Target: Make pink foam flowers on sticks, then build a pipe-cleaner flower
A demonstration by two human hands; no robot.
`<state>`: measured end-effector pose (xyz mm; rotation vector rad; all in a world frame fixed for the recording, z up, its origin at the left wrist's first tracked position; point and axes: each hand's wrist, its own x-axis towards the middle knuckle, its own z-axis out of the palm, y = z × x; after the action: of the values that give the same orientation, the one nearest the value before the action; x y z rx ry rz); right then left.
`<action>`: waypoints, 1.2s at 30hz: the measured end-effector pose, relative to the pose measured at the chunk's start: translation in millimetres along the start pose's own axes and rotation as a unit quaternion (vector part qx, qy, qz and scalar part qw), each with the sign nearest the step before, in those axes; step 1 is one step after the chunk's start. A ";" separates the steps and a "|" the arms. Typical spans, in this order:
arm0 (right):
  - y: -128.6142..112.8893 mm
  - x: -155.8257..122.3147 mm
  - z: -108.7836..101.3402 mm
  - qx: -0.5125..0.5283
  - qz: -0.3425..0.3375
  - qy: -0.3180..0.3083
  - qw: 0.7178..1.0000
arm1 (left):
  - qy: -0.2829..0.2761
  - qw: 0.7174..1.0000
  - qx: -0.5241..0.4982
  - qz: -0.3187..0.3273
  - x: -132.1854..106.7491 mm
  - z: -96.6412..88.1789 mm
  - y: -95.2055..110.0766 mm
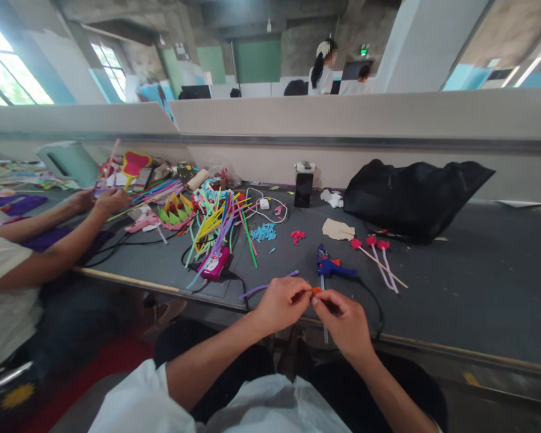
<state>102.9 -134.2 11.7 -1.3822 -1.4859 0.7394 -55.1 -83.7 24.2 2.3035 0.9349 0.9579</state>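
while both hands met low over the near edge of the table point(460, 294), a small orange bit point(316, 290) sat between their fingertips. the left hand point(282, 304) pinched it at one end, thumb and finger pressed together, and the right hand point(346, 322) pinched it from the other side; its exact shape was too small to tell. the step in hand looked like fine fingertip work, perhaps bending or pressing the bit, though which of these could not be told.

just beyond the right hand lay a blue glue gun point(336, 269), gripped by neither hand, and a purple strip point(255, 291) ran out beside the left. farther right, three stems point(382, 262) with red tips lay close together; beyond the gun were a pile of blue bits point(264, 232) and a smaller pile of red bits point(297, 236).

the next move, as far as one could judge, called for a light, steady pinch from both sides, since so small a bit could easily slip or be crushed, and for keeping the knuckles off the gun, whose heat could not be seen.
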 end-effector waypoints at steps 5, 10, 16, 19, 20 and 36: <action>4.1 -1.6 -1.0 -0.094 -0.046 -0.003 0.995 | -0.050 0.986 0.151 0.059 -0.4 4.2 -3.2; 2.8 4.1 -12.7 -0.205 -0.136 -0.015 0.969 | -0.137 0.953 0.250 0.100 1.9 -0.9 0.5; -4.0 16.5 -31.7 -0.166 -0.158 -0.099 0.968 | -0.195 0.943 0.185 0.194 6.7 -17.7 -4.9; -6.5 25.5 -37.4 -0.011 -0.005 -0.160 0.987 | -0.155 0.952 0.136 0.228 6.1 -20.7 -6.0; -6.6 27.9 -37.9 0.052 0.057 -0.172 0.982 | -0.135 0.955 0.124 0.232 5.3 -20.1 -5.5; 22.8 18.1 -11.5 0.428 0.311 -0.350 0.773 | 0.021 0.966 0.097 0.237 -10.3 -0.3 5.5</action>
<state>124.1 -114.5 -0.3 -0.8446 -0.8733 2.2221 -58.5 -94.8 23.5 2.7553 0.5135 1.1479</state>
